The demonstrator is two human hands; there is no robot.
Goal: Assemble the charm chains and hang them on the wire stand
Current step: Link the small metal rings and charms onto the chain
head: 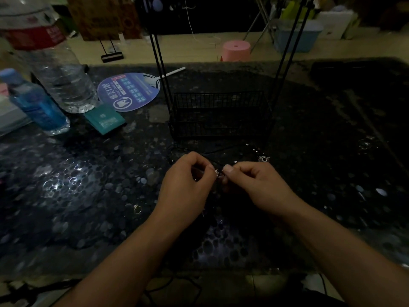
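Dim shot. My left hand (pixel 188 180) and right hand (pixel 247 180) meet over the dark speckled counter (pixel 77 185), fingers curled, both pinching a small shiny charm piece (pixel 219 173) between the fingertips; too small and dark to tell which link or ring it is. Just behind my hands sits the black wire stand (pixel 219 114), basket base on the counter, thin uprights running up out of view. A small silver charm (pixel 263 159) lies on the counter right of my hands, near the stand's front corner. A loose ring (pixel 137 209) lies left of my left wrist. Far left: big clear water bottle (pixel 59 69), blue bottle (pixel 37 105) in front of it, teal packet (pixel 105 120) beside them, a round hand fan (pixel 129 91) lying flat behind. Pink stool (pixel 236 50) on the floor beyond the counter.
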